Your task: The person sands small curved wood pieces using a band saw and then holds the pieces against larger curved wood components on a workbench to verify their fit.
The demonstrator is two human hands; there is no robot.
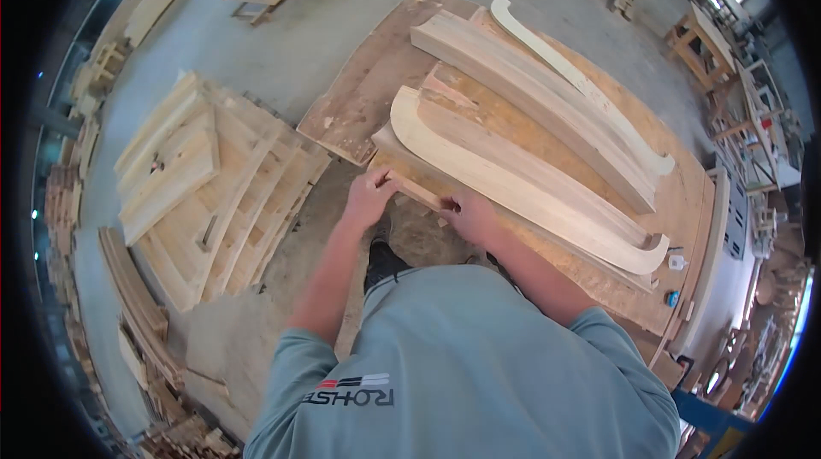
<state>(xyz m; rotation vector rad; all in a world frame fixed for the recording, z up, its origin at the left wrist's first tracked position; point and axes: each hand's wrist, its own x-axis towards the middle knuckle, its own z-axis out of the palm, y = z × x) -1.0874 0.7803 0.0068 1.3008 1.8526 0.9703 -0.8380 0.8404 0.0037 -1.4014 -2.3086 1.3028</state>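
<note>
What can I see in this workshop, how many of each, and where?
Workbench: one, orange-brown, ahead and right
Hook-ended curved pieces: two, cream, on workbench
Long timbers: at least two, light brown, on workbench
Small container: one, white, workbench's right end
Small round object: one, blue, beside it
Slatted wooden frames: several, tan, floor left
Curved beams: several, brown, lower left
Narrow wooden strip: one, brown, workbench's near edge
Shirt: one, grey-blue, bottom
Hands: two, bare, at strip's ends

nearer curved piece [513,194] of smooth, matt wood, tabletop [368,91] of scuffed wood
</note>
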